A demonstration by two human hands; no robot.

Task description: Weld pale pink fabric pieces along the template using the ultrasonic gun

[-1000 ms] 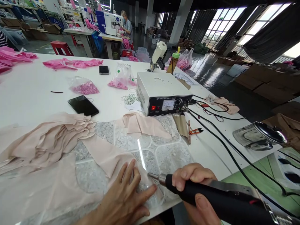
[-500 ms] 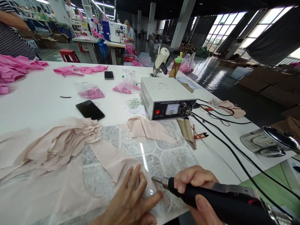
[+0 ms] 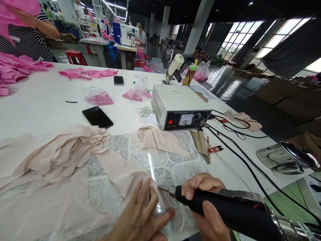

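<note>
Right hand [image 3: 205, 202] is wrapped snugly around a black handheld tool [image 3: 240, 211], metal tip right by the edge of a beige fabric piece [image 3: 120, 167]. That piece lies on the patterned mat [image 3: 105, 192], left hand [image 3: 142, 216] on top, fingers spread pretty flat. Pale control box [image 3: 182, 96] sits at the far side.

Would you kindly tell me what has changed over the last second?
The black tool in the right hand has moved slightly left and away from the wearer, its tip nearer the fingers of the left hand. At far left, a co-worker in stripes now holds up pink fabric. Unchanged: the left hand on the beige fabric and the right hand's grip.
</note>
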